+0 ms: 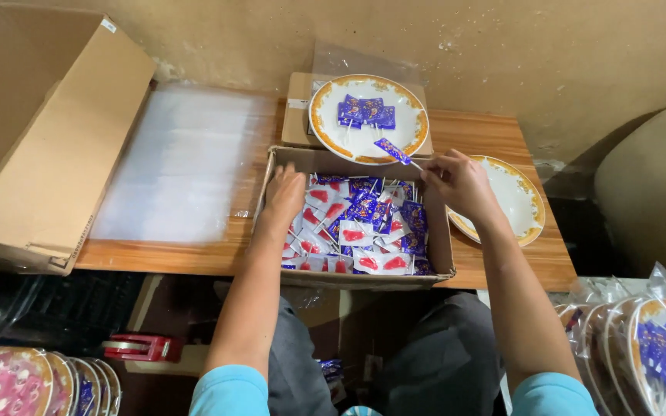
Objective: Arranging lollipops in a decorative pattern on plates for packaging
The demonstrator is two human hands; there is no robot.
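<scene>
An open cardboard box (441,231) on the wooden table holds several wrapped lollipops (364,231), some in red-and-white wrappers, some in blue. My left hand (284,194) rests palm down inside the box at its left side, on the lollipops. My right hand (460,181) is over the box's right rim and pinches the stick of one blue lollipop (393,150), held out over the near rim of a white plate with a gold border (325,115). Several blue lollipops (366,112) lie on that plate.
A second gold-rimmed plate (522,204) sits bare at the right. A stack of clear plastic bags (179,162) lies at the left, beside a large open cardboard box (40,146). Bagged filled plates (657,354) stand lower right, more plates (25,381) and a tape dispenser (140,348) lower left.
</scene>
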